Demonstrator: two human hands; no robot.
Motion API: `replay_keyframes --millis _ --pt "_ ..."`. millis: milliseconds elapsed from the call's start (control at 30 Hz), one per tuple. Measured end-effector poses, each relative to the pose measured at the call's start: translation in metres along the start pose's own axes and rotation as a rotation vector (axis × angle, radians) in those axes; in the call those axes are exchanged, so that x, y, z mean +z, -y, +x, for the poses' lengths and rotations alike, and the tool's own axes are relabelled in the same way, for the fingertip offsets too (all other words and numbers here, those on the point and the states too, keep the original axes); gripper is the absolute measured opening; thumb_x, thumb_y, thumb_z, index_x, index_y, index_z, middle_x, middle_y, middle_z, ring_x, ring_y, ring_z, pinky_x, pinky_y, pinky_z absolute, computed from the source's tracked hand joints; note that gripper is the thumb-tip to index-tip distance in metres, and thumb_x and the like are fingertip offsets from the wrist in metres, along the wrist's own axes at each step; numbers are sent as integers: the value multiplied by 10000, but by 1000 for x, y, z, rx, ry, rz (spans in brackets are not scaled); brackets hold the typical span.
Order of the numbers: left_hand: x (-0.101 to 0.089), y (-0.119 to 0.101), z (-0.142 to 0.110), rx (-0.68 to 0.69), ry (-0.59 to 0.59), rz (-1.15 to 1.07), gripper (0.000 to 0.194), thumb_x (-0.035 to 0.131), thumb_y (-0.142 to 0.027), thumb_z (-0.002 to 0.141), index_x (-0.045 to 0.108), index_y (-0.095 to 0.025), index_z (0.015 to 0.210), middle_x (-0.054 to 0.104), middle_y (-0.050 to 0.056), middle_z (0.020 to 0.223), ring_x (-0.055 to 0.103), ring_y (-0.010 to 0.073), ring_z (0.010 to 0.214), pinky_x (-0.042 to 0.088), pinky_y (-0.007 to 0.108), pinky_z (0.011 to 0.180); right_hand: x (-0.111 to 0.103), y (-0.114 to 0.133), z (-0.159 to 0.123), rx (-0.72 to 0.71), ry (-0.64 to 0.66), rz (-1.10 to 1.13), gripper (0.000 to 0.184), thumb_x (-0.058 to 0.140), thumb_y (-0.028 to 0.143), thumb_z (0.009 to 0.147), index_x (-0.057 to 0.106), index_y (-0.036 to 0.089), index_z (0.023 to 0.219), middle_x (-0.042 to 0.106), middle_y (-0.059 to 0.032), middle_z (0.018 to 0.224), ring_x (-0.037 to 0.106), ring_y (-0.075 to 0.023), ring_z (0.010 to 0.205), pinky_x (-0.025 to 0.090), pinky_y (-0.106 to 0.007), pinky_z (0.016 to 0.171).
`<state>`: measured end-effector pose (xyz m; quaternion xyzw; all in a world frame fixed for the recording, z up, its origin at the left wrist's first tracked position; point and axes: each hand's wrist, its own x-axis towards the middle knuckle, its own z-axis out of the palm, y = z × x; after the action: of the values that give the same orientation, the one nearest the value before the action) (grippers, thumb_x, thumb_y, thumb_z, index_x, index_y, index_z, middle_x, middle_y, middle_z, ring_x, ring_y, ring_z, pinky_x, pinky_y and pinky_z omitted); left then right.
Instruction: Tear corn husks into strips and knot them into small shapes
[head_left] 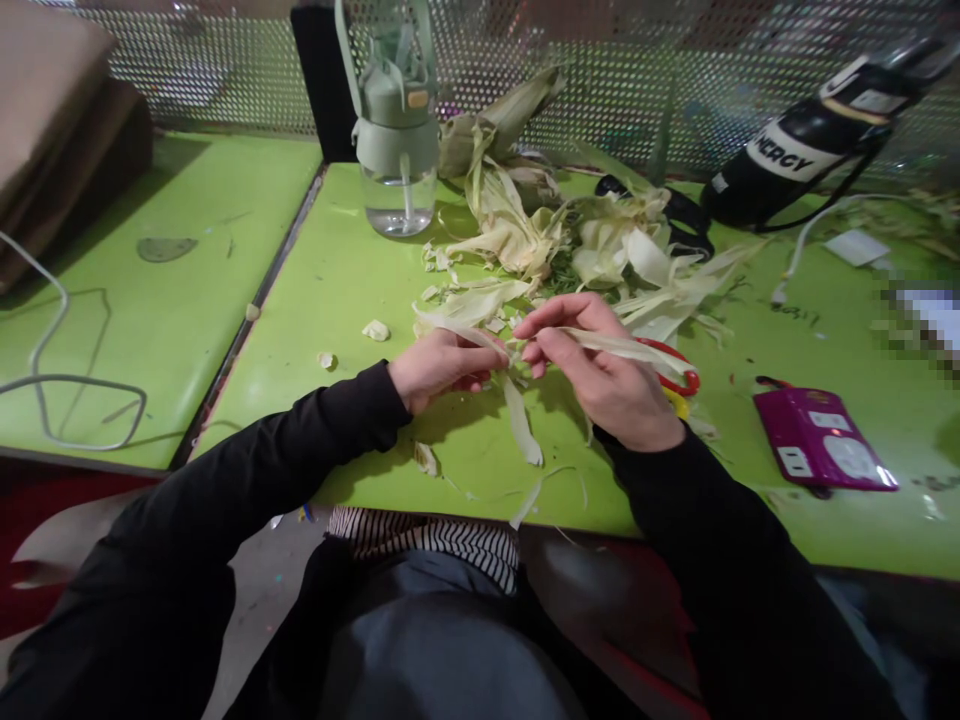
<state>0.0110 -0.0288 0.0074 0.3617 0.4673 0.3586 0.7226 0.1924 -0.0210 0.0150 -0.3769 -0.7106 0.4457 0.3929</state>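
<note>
Pale strips of corn husk stick out from between my two hands, above the green table. My left hand pinches the strips near their crossing point, with one strip hanging down and another reaching up to the left. Close beside it, my right hand has thumb and fingers closed on a long husk strip that runs out to the right over the hand. Just behind the hands lies a heap of dry corn husks. Red-handled scissors are partly hidden behind my right hand.
A water bottle stands at the back, near a perforated metal screen. A black bottle leans at the back right. A purple power socket sits right. Husk scraps lie near the front edge. A cable crosses the left table.
</note>
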Motion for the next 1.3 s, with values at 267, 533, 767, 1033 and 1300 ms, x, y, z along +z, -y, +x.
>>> replay_keyframes --millis 267,533,767,1033,1300 --pt "0 1 2 19 72 -119 191 561 -1 935 642 -80 781 620 -20 608 555 24 516 448 159 561 0 -4 2 5 -11 -199 242 759 349 847 574 230 949 652 -26 931 649 -171 812 559 -329 723" --pt "-2 6 7 34 113 -207 170 560 3 920 679 -77 827 713 13 786 656 45 678 561 218 818 0 -6 -1 -15 -50 -194 190 717 276 853 557 235 947 656 -16 917 635 -164 790 519 -325 721" --pt "-2 5 4 -29 121 -161 129 587 37 873 627 -83 844 676 4 720 667 59 661 577 220 743 3 -1 -1 10 -79 -160 183 694 210 817 536 233 906 621 1 868 593 -143 732 488 -301 658" --pt "-7 -5 3 18 119 85 93 636 4 843 659 -77 806 668 5 682 621 62 597 501 184 578 1 2 -1 25 -17 -162 203 691 182 791 536 236 910 625 6 875 598 -143 738 481 -308 683" --pt "-11 -1 5 59 136 74 148 650 14 777 628 -115 846 592 -47 654 565 46 583 464 185 574 0 1 1 40 16 -168 196 681 193 796 527 238 909 622 -5 876 589 -149 733 485 -320 685"
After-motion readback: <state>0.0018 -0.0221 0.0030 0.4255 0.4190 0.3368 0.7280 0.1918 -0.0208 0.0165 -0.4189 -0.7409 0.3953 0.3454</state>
